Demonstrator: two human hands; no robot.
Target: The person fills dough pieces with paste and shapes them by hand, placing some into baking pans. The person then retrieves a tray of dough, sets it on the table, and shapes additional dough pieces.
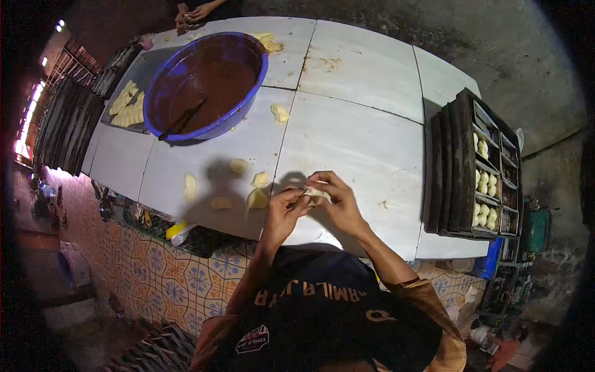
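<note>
Between my two hands, above the near edge of the white tiled table point(347, 139), is a small piece of pale dough point(317, 193). My left hand point(286, 208) pinches its left side with the fingertips. On the other side my right hand point(336, 198) curls its fingers over the dough and covers part of it. Several flattened dough pieces point(258, 198) lie on the table to the left of my hands. Farther up sits a lone dough lump point(279, 113).
A large blue basin point(263, 80) of brown filling, with a dark utensil point(183, 118) in it, stands at upper left. Behind it is a tray of shaped dough point(128, 108). Stacked wooden trays point(462, 155) with dough balls stand at right. Another person's hands point(197, 13) are at the far edge.
</note>
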